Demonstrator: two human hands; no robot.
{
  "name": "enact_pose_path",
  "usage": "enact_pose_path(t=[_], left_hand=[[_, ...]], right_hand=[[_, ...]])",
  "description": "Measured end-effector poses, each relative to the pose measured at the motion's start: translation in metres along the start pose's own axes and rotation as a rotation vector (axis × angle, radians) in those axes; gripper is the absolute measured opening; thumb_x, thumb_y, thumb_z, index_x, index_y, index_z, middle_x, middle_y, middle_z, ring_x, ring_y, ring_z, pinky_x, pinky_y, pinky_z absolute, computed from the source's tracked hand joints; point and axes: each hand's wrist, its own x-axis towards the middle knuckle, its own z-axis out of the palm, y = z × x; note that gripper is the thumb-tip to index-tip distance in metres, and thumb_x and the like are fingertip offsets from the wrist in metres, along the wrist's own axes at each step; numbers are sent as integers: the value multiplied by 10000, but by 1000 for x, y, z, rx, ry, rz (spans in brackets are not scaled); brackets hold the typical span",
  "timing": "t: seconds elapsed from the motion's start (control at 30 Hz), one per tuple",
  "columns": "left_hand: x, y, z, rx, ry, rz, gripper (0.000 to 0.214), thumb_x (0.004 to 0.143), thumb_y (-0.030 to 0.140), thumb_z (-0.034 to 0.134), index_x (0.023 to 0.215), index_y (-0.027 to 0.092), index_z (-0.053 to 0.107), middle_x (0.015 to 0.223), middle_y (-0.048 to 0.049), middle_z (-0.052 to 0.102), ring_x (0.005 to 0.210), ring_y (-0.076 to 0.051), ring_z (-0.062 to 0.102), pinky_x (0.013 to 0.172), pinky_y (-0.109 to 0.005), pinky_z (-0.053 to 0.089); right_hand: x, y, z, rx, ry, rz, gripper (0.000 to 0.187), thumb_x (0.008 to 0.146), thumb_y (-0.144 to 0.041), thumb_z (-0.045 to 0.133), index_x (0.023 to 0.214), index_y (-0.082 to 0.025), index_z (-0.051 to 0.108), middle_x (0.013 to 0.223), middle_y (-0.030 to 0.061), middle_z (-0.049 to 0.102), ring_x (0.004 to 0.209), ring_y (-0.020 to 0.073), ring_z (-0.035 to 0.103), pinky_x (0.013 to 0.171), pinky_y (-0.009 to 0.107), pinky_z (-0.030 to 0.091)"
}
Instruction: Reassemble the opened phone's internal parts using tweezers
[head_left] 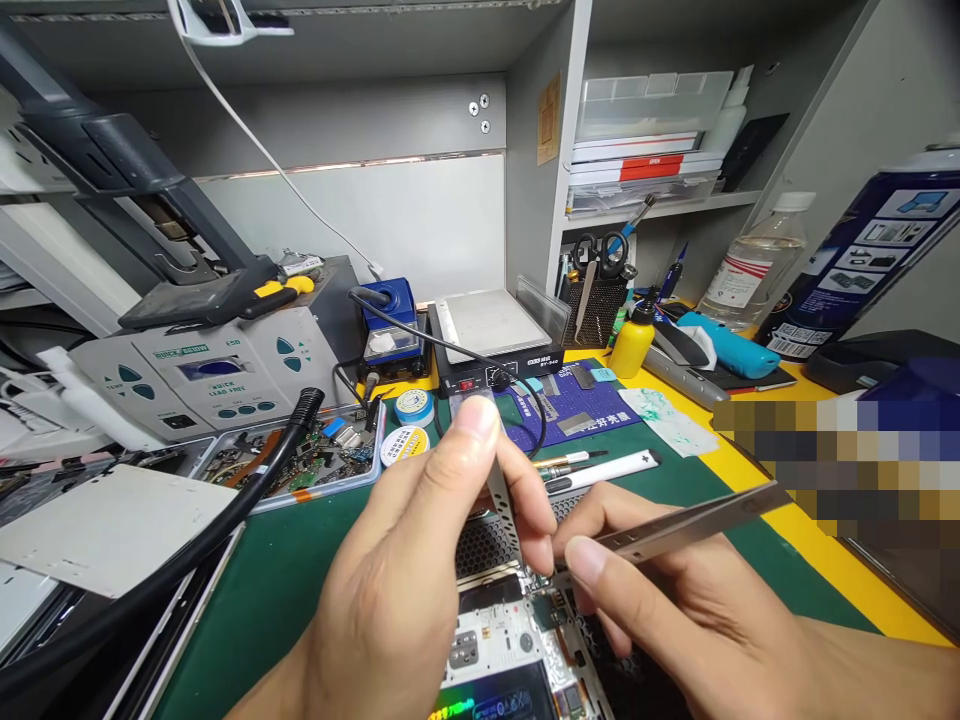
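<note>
My left hand [409,540] is closed around a slim metal pair of tweezers [504,505] with a row of holes along its side, pointing down. In my right hand [660,590] is a second pair of silver tweezers [697,520], held between thumb and fingers, its joined end towards the right. Both tips come close together over an opened phone [510,640], though my fingers partly hide them. The phone shows a white frame, small boards, flex cables and a dark battery [499,695]. It lies on a black perforated stand [484,548].
A green mat [292,580] covers the bench. At left are a soldering station [217,370], a black hose [247,500] and a tray of circuit boards [330,475]. A heating plate [495,325], yellow bottle [634,342] and screwdrivers [600,472] lie beyond my hands.
</note>
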Motion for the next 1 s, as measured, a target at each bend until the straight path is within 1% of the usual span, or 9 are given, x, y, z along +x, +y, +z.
enact_pose_path(t=[0.1,0.27,0.37,0.43,0.57,0.67,0.73,0.83,1.0], left_hand=[[0,-1,-1,-2,1,-5,599,1040,662,401,733,243,698,724,15,670,739,-168,646,785,-297,492],[3,-2,0,-9,2,1,606,1038,667,400,730,238,697,721,16,667,731,-165,650,774,-293,496],[3,-1,0,-22,-2,6,609,1035,675,398,737,237,698,727,16,671,731,-161,658,773,-285,507],[2,-1,0,-25,-9,7,607,1034,678,399,746,238,701,730,17,673,727,-159,661,776,-282,514],[0,0,1,-11,-9,3,606,1032,682,400,758,234,703,731,12,678,741,-166,671,787,-289,512],[1,0,1,-9,-13,6,613,1028,689,403,747,232,700,729,10,678,749,-167,668,803,-292,504],[2,0,1,-5,-8,4,617,1029,690,399,747,231,700,734,8,682,759,-169,667,820,-295,498],[3,-1,1,-15,-5,-5,612,1040,672,387,754,229,699,736,7,685,754,-169,667,817,-298,501],[3,-1,1,-25,-18,-6,606,1039,670,399,753,228,701,733,9,681,743,-163,664,800,-284,514]], right_hand=[[-1,2,1,10,12,7,301,1042,-375,507,830,-243,675,700,2,613,587,158,584,503,244,536],[4,1,1,48,5,4,355,1041,-375,493,726,-257,607,668,-7,589,577,161,563,517,253,516],[6,0,2,58,26,65,334,1014,-380,518,715,-254,595,660,-5,586,589,169,556,528,270,495],[7,0,3,89,27,122,317,993,-424,538,735,-248,591,669,-2,585,585,169,535,513,279,469],[7,2,3,225,-42,222,363,983,-533,536,781,-233,566,664,-21,539,571,149,469,510,275,411],[7,5,3,282,-68,279,406,986,-577,545,786,-224,552,663,-34,525,576,138,469,529,267,397],[7,7,2,319,-73,287,399,994,-571,559,809,-216,575,690,-36,550,575,127,486,524,255,391],[7,7,1,365,-69,273,364,1021,-514,551,847,-202,622,736,-31,601,570,109,511,512,236,389],[9,5,0,358,-40,289,343,1026,-417,549,790,-180,626,645,-37,599,520,98,535,490,223,400]])
